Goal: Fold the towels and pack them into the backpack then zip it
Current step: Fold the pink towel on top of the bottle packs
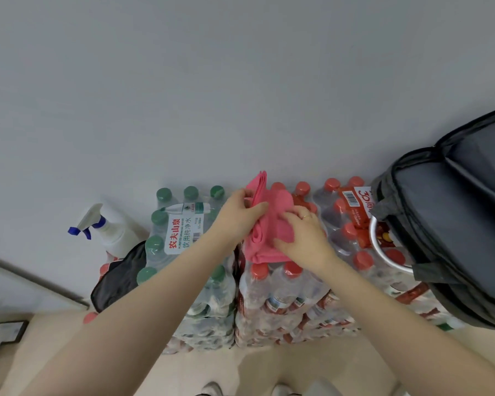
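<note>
1. Head view, progress: the folding step is underway. Both hands are working a pink towel (270,224) on top of shrink-wrapped packs of red-capped bottles (295,284), in the middle of the scene against the far wall.
2. The left hand (240,215) is pinching the towel's left edge, thumb over the cloth and fingers curled behind it, where several stacked layers are standing up in a thin fan.
3. The right hand (305,238) is pressing down on the towel's right half, fingers bent over the cloth and a ring showing on one finger; whether it is gripping or only pressing, I cannot tell.
4. The towel is looking bunched into several layers, not yet a tidy flat fold, so I am judging that folding is unfinished.
5. The backpack (452,224) is sitting at the right, leaning on the bottle packs. No towel is showing in it; whether its zip is open is unclear. Packing and zipping appear to remain.
6. Materials: the towel is soft, matte and limp; the backpack is grey woven fabric with dark piping and padded panels.
7. The bottles are clear plastic under glossy, crinkled film, giving a bumpy surface; green-capped bottles (183,241) and a white spray bottle (109,227) are standing to the left.
</note>
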Demonstrator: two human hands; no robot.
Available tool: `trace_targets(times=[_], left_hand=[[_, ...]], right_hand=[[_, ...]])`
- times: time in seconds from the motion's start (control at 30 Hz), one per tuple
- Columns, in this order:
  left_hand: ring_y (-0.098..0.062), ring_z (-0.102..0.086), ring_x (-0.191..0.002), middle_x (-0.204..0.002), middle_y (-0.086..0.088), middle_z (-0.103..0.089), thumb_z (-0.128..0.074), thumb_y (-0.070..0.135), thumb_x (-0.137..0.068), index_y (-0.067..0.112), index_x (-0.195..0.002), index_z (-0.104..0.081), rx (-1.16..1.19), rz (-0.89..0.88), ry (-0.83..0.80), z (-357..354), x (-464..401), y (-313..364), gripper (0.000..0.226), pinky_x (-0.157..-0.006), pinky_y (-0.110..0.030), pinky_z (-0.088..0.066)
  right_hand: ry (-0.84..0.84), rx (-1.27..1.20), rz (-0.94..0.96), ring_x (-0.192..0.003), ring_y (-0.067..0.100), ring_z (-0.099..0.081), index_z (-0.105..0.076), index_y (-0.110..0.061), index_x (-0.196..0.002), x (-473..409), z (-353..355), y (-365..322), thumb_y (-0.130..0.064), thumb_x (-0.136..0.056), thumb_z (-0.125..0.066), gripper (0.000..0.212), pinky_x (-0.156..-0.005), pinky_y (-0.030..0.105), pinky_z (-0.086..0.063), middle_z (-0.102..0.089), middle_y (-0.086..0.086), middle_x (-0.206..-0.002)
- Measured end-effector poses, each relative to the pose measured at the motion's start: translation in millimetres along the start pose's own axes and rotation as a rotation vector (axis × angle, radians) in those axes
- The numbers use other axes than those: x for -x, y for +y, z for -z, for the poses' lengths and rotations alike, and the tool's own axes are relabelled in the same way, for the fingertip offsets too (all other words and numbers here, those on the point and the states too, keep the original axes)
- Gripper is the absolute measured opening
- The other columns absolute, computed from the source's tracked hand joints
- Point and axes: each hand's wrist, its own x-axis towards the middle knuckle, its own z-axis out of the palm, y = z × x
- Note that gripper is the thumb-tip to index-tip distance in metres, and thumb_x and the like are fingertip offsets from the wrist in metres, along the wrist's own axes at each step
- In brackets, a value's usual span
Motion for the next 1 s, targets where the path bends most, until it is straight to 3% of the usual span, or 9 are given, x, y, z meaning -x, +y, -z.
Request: trace_targets(times=[0.13, 0.23, 0.3, 0.4, 0.53, 0.7, 0.77, 0.87, 1.0], left_hand=[[-0.026, -0.065, -0.079, -0.089, -0.011, -0.069, -0.046, 0.015, -0.093, 0.007, -0.120, -0.055, -0.463, -0.228, -0.087, -25, 1, -4, 0.030, -0.078, -0.036, -0.051], [-0.029, -0.062, -0.098, -0.108, -0.012, -0.068, -0.042, 0.010, -0.094, 0.008, -0.118, -0.060, -0.720, -0.398, -0.180, -26, 1, -13, 0.030, -0.088, -0.034, -0.045], [-0.025, -0.051, -0.117, -0.122, -0.003, -0.062, -0.050, 0.024, -0.090, 0.015, -0.122, -0.058, -0.866, -0.491, -0.207, -20, -3, -20, 0.034, -0.099, -0.033, -0.036], [-0.021, -0.020, -0.141, -0.147, 0.001, -0.037, -0.054, 0.057, -0.078, 0.017, -0.137, -0.043, -0.983, -0.518, -0.287, -13, -6, -31, 0.071, -0.115, -0.036, -0.008], [-0.016, 0.010, -0.144, -0.157, 0.002, 0.006, -0.060, 0.069, -0.067, 0.017, -0.148, 0.000, -1.179, -0.490, -0.388, -11, -7, -41, 0.114, -0.114, -0.033, 0.011], [-0.012, 0.021, -0.140, -0.154, -0.001, 0.021, -0.054, 0.085, -0.051, 0.012, -0.145, 0.016, -1.142, -0.450, -0.470, -10, -15, -42, 0.138, -0.116, -0.037, 0.013], [-0.010, 0.024, -0.137, -0.150, 0.000, 0.028, -0.046, 0.092, -0.041, 0.014, -0.143, 0.021, -1.116, -0.503, -0.585, 1, -18, -37, 0.145, -0.116, -0.037, 0.013], [-0.005, 0.021, -0.137, -0.148, 0.002, 0.032, -0.060, 0.077, -0.053, 0.019, -0.140, 0.025, -1.128, -0.616, -0.686, 29, -17, -30, 0.135, -0.112, -0.025, 0.012], [0.001, 0.012, -0.135, -0.149, 0.010, 0.019, -0.045, 0.083, -0.046, 0.021, -0.144, 0.013, -1.078, -0.615, -0.697, 54, -14, -26, 0.130, -0.111, -0.019, 0.009]], right_hand=[[0.038, -0.577, -0.170, -0.110, 0.023, -0.056, -0.057, -0.004, -0.118, -6, 11, 14, 0.000, -0.089, -0.046, 0.032, -0.103, 0.039, -0.041, -0.060, 0.014, -0.118], [0.051, -0.956, -0.336, -0.095, 0.020, -0.059, -0.046, -0.005, -0.128, -9, 22, 17, -0.005, -0.094, -0.042, 0.034, -0.085, 0.030, -0.051, -0.061, 0.011, -0.105], [0.026, -0.746, -0.242, -0.097, 0.018, -0.058, -0.045, -0.010, -0.129, -5, 23, 16, -0.017, -0.093, -0.050, 0.037, -0.085, 0.029, -0.049, -0.058, 0.005, -0.111], [-0.048, -0.342, -0.062, -0.121, 0.018, -0.046, -0.036, -0.017, -0.138, 0, 12, 15, -0.030, -0.085, -0.063, 0.061, -0.103, 0.031, -0.038, -0.040, 0.002, -0.136], [-0.128, -0.206, 0.004, -0.142, 0.019, -0.017, -0.019, -0.020, -0.147, -1, 4, 20, -0.034, -0.085, -0.063, 0.077, -0.113, 0.030, -0.017, -0.012, 0.001, -0.155], [-0.187, 0.055, -0.074, -0.145, 0.023, -0.002, -0.006, -0.025, -0.149, 0, 7, 33, -0.047, -0.086, -0.056, 0.084, -0.117, 0.042, -0.010, -0.002, -0.002, -0.158], [-0.118, 0.018, -0.094, -0.144, 0.023, -0.006, -0.009, -0.025, -0.149, 5, 10, 29, -0.043, -0.084, -0.061, 0.085, -0.117, 0.044, -0.015, -0.005, -0.002, -0.158], [0.086, 0.070, 0.232, -0.138, 0.025, -0.029, -0.045, -0.024, -0.136, 18, 12, 18, -0.033, -0.084, -0.058, 0.054, -0.112, 0.046, -0.027, -0.033, 0.001, -0.149], [0.155, 0.402, 0.538, -0.101, 0.018, -0.065, -0.069, -0.020, -0.098, 26, 2, 8, -0.047, -0.076, -0.049, 0.040, -0.090, 0.040, -0.049, -0.069, -0.001, -0.106]])
